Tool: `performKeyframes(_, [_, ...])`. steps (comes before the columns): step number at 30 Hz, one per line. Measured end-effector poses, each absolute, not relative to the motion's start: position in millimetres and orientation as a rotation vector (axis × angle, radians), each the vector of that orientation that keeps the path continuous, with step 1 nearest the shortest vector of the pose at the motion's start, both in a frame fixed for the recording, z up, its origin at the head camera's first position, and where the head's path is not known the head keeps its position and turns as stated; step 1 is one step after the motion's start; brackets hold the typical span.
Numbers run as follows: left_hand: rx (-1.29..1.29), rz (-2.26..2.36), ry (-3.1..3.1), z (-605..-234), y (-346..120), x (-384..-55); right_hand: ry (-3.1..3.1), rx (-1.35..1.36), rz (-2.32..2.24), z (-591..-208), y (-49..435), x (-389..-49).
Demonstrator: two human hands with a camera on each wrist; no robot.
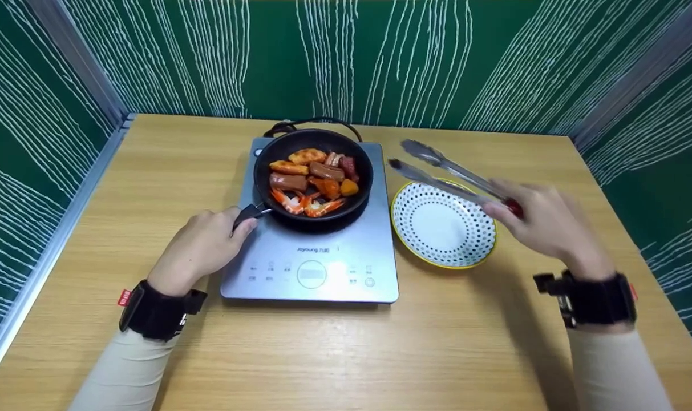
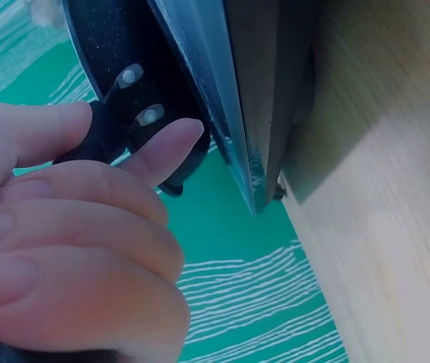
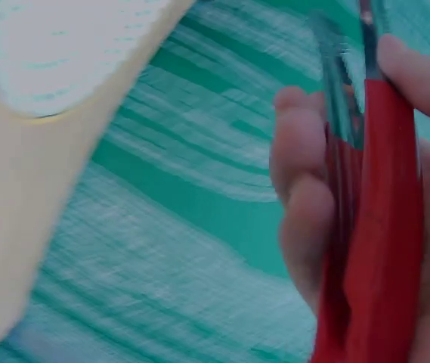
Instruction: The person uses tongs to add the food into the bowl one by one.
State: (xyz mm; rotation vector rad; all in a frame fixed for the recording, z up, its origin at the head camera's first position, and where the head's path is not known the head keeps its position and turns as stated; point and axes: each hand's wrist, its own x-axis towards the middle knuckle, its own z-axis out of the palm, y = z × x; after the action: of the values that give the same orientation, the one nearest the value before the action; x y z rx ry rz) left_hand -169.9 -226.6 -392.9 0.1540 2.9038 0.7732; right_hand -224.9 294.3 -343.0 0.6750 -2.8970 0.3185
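A black frying pan (image 1: pixel 314 137) sits on the silver induction cooktop (image 1: pixel 277 285). In it lie two shrimp (image 1: pixel 322 208), sausage pieces (image 1: pixel 288 182), orange-yellow pieces (image 1: pixel 307 156) and some darker red meat (image 1: pixel 348 168). My left hand (image 1: pixel 206 242) grips the pan's black handle (image 1: pixel 247 215); the left wrist view shows the fingers curled at the handle (image 2: pixel 100 136). With my right hand (image 1: pixel 542 220) I hold metal tongs (image 1: pixel 454 168) by their red grips (image 3: pixel 385 219). The tongs' tips are apart and hold nothing, above the far edge of a dotted white plate (image 1: pixel 437 222).
The plate, yellow-rimmed, stands right of the cooktop on the wooden table (image 1: pixel 323 354). A black cord (image 1: pixel 328 120) loops behind the pan. Green panels with white streaks (image 1: pixel 351 63) enclose the back and sides.
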Motion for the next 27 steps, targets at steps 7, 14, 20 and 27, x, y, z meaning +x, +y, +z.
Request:
performKeyframes(7, [0.153, 0.765, 2.911, -393.3, -228.5, -168.1, -3.166, 0.526, 0.577, -363.5, 331.1, -227.3])
performKeyframes(14, [0.174, 0.776, 2.926, -395.0, -226.9, -168.4, -3.302, 0.467, 0.608, -368.7, 349.1, -235.5])
performKeyframes(20, [0.165, 0.774, 2.915, -394.3, -224.7, -169.3, -3.324, 0.449, 0.666, -383.1, 353.6, -237.7])
performKeyframes(27, [0.155, 0.758, 2.921, -393.9, -225.7, -169.3, -3.332, 0.475, 0.694, -393.8, 351.9, -242.1])
